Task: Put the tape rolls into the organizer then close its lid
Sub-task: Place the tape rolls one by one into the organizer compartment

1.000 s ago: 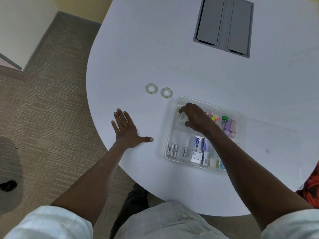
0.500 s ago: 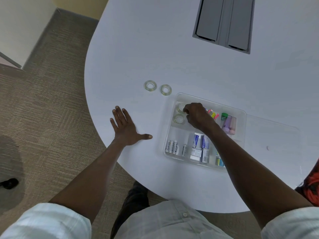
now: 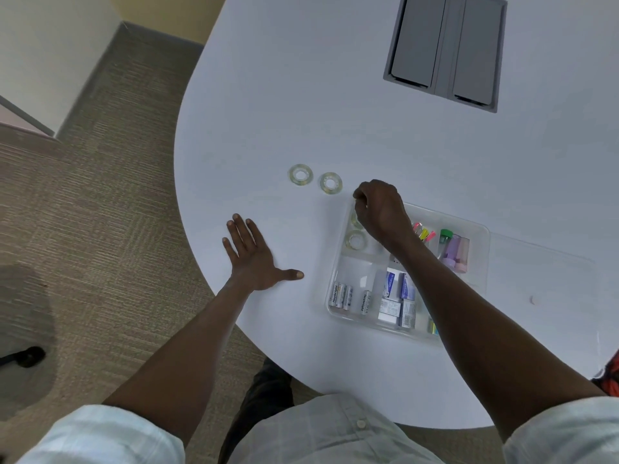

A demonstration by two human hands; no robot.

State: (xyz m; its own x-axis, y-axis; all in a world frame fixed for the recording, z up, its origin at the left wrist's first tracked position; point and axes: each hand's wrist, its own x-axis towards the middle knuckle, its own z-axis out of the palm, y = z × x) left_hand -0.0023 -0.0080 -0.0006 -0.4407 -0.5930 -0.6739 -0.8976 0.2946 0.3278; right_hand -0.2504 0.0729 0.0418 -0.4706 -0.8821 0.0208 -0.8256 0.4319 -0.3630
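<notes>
Fingers curled over organizer corner edge

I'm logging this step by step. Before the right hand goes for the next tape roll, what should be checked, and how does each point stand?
1. Rolls left on the table: near roll and far roll, both flat and apart: ok.
2. Right hand empty: cannot tell, fingers curled.
3. Path to the near roll clear: ok.
4. Room in the organizer tape compartment: one roll shows, another partly hidden: cannot tell.
5. Left hand flat, out of the way: ok.
6. Lid open: ok.
</notes>
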